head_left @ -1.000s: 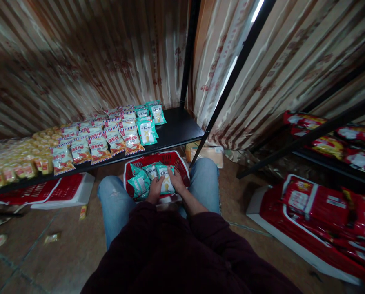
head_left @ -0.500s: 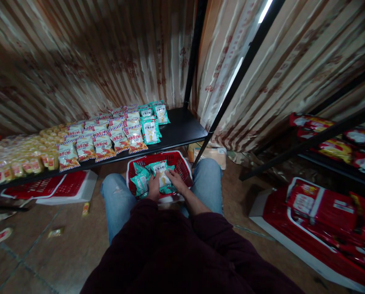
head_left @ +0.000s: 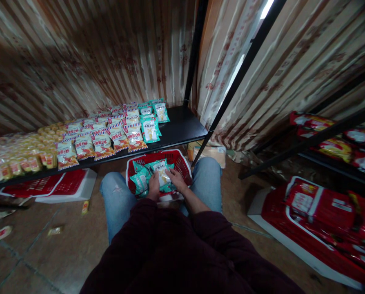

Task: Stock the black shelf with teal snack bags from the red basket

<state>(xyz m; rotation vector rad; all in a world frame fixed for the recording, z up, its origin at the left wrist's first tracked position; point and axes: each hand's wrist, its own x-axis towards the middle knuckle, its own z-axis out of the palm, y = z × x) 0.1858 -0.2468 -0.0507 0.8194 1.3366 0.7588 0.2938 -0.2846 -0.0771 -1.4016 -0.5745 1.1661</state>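
Between my knees stands a red basket point(head_left: 182, 162) with several teal snack bags point(head_left: 141, 181) in it. One teal and white snack bag point(head_left: 160, 168) is gripped at its two sides by my left hand point(head_left: 154, 185) and my right hand point(head_left: 176, 179). It lies face up, just over the others, with my fingers closed along its edges; the fingertips underneath are hidden. In front of me, similar teal snack bags point(head_left: 151, 130) stand in short rows on a black shelf point(head_left: 182, 126), beside rows of orange and white snack bags point(head_left: 103, 145).
Small yellow packs point(head_left: 26, 161) fill the shelf's left end. Black shelf posts point(head_left: 228, 94) rise ahead to the right. Red baskets sit low at left point(head_left: 44, 183) and right point(head_left: 274, 212), the right one with red packages point(head_left: 329, 204). Loose packs point(head_left: 85, 207) lie on the tiled floor.
Almost nothing differs. Both hands keep the same grip on the teal snack bag, and the view has shifted very slightly.
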